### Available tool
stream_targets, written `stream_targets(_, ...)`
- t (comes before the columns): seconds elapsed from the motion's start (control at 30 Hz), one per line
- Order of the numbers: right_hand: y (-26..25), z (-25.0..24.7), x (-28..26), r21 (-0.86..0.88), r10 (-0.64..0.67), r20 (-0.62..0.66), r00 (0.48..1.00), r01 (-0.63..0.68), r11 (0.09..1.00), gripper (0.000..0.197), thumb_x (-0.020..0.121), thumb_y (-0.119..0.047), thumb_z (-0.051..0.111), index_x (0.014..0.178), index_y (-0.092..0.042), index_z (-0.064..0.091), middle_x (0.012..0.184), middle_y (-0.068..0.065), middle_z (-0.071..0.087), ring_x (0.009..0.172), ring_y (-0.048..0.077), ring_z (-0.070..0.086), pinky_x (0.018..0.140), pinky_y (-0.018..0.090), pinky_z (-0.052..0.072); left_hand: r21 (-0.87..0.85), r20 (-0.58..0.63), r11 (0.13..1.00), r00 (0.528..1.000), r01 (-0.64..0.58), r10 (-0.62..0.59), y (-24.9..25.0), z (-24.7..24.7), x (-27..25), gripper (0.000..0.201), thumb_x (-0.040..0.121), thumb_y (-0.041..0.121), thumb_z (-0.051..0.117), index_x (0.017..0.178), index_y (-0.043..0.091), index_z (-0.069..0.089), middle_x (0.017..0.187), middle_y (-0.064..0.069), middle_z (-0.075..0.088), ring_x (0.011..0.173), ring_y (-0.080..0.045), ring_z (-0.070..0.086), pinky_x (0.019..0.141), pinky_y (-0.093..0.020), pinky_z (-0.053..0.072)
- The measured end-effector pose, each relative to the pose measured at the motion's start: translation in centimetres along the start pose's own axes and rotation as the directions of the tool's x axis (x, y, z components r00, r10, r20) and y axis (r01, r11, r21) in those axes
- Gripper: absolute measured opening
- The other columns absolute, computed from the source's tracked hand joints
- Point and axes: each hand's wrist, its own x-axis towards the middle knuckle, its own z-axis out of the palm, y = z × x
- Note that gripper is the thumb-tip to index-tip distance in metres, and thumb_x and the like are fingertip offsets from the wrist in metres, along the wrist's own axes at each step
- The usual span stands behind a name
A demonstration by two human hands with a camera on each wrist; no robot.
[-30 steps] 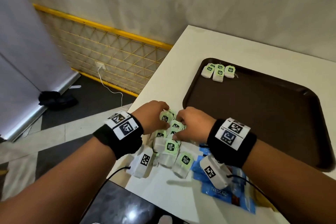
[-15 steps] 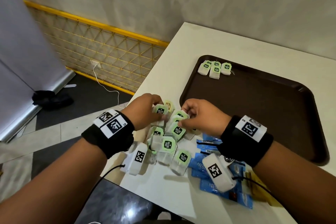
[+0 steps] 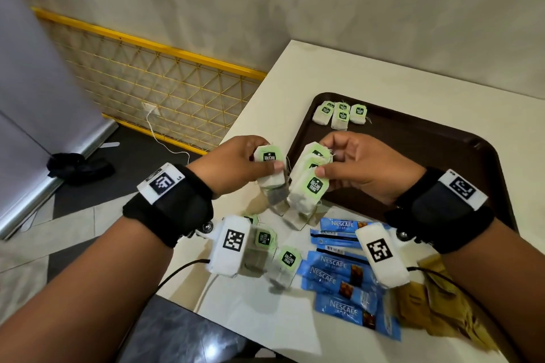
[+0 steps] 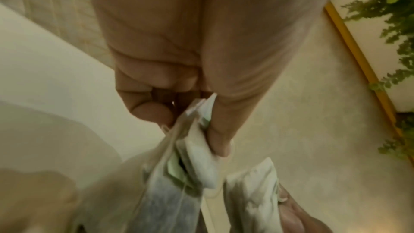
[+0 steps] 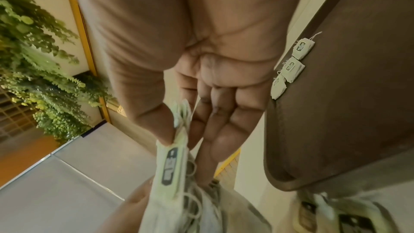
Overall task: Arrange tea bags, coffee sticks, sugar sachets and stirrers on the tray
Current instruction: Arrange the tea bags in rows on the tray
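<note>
My left hand (image 3: 250, 162) pinches a small bunch of green-tagged tea bags (image 3: 269, 169) between thumb and fingers, lifted above the table's left corner; the same pinch on the tea bags (image 4: 197, 141) shows in the left wrist view. My right hand (image 3: 351, 165) pinches a bigger bunch of tea bags (image 3: 309, 183) by their tops, over the near left corner of the brown tray (image 3: 442, 156). In the right wrist view that bunch (image 5: 172, 162) hangs from thumb and fingers. Several tea bags (image 3: 339, 113) lie in the tray's far left corner.
Loose tea bags (image 3: 283, 262) remain on the white table (image 3: 295, 82) near its front edge. Blue Nescafe coffee sticks (image 3: 342, 274) lie right of them, with brown sugar sachets (image 3: 436, 312) further right. The table's left edge drops to the floor beside a yellow mesh fence (image 3: 165, 79).
Both hands have risen from the pile on the table, each lifting a bunch of tea bags. They now hold them up near the tray's near left corner.
</note>
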Motion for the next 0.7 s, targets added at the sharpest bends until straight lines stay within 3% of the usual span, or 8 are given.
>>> stream_targets(0.1,-1.0,-0.5,-0.2,0.052,-0.027,0.012,1.000,0.026,0.998,0.026,0.069,-0.003,0.068,0.092,-0.010,0.058,0.087,0.011,0.071,0.075,0.020,0.070,0.061,0.028,0.057,-0.175,-0.009,0.984,0.999,-0.037,0.036,0.9,1.0,1.2,0.012,0.090,0.019,0.065,0.078,0.019,0.061,0.066,0.010,0.063,0.059,-0.005,0.052,0.058,-0.018,0.040)
stream_targets(0.23,-1.9,-1.2,-0.2,0.055,-0.060,0.014,0.998,0.059,0.997,0.030,0.069,-0.005,0.068,0.096,-0.010,0.059,0.089,0.009,0.073,0.080,0.022,0.071,0.069,0.032,0.060,-0.461,-0.001,0.887,0.999,-0.029,0.033,1.8,2.5,2.9,0.005,0.094,0.015,0.059,0.092,0.012,0.061,0.083,-0.001,0.068,0.075,-0.013,0.064,0.072,-0.027,0.053)
stream_targets(0.3,-2.0,-1.7,0.1,0.014,-0.074,-0.022,0.997,0.075,0.997,0.028,0.070,-0.005,0.069,0.096,-0.011,0.060,0.090,0.010,0.073,0.080,0.021,0.071,0.070,0.032,0.058,-0.566,0.017,0.825,1.000,0.012,-0.003,2.2,3.4,3.8,0.021,0.095,0.021,0.057,0.108,0.005,0.058,0.087,-0.002,0.069,0.075,-0.013,0.067,0.070,-0.030,0.055)
stream_targets(0.37,-2.0,-2.1,0.8,-0.061,-0.095,-0.083,0.992,0.090,0.994,0.024,0.076,0.000,0.069,0.096,-0.011,0.060,0.089,0.011,0.072,0.074,0.019,0.069,0.064,0.029,0.055,-0.637,0.049,0.769,0.998,0.052,-0.027,2.4,4.4,4.8,0.046,0.091,0.030,0.058,0.125,0.001,0.050,0.100,-0.011,0.067,0.081,-0.020,0.067,0.071,-0.035,0.054)
stream_targets(0.43,-1.8,-2.7,1.4,-0.159,-0.107,-0.142,0.984,0.084,0.984,0.022,0.081,0.003,0.067,0.096,-0.011,0.060,0.088,0.012,0.072,0.071,0.019,0.065,0.057,0.027,0.049,-0.686,0.052,0.721,0.995,0.096,-0.083,2.6,5.1,5.8,0.039,0.094,0.032,0.056,0.124,0.008,0.049,0.101,-0.010,0.067,0.080,-0.021,0.068,0.067,-0.037,0.054)
stream_targets(0.53,-1.6,-3.6,2.2,-0.261,-0.104,-0.200,0.974,0.050,0.964,0.021,0.082,0.002,0.066,0.094,-0.014,0.059,0.089,0.015,0.071,0.077,0.027,0.060,0.054,0.025,0.044,-0.734,0.077,0.663,0.988,0.145,-0.130,3.0,5.6,6.9,0.019,0.100,0.035,0.045,0.108,0.019,0.048,0.096,-0.004,0.069,0.077,-0.020,0.070,0.062,-0.037,0.056)
stream_targets(0.6,-1.5,-4.2,2.8,-0.295,-0.104,-0.218,0.970,0.036,0.955,0.021,0.082,0.001,0.067,0.093,-0.015,0.058,0.090,0.018,0.069,0.078,0.027,0.057,0.053,0.025,0.042,-0.734,0.105,0.661,0.987,0.159,-0.121,3.5,5.8,7.4,0.024,0.097,0.035,0.050,0.113,0.018,0.045,0.104,-0.008,0.067,0.087,-0.025,0.069,0.073,-0.045,0.057)
stream_targets(0.7,-1.4,-5.0,3.6,-0.321,-0.118,-0.238,0.964,0.036,0.946,0.021,0.081,0.000,0.068,0.092,-0.015,0.059,0.085,0.014,0.067,0.071,0.024,0.055,0.051,0.021,0.040,-0.696,0.091,0.704,0.990,0.141,-0.108,3.5,6.1,8.3,0.038,0.090,0.009,0.060,0.122,0.015,0.041,0.112,-0.010,0.063,0.097,-0.027,0.066,0.086,-0.054,0.052)
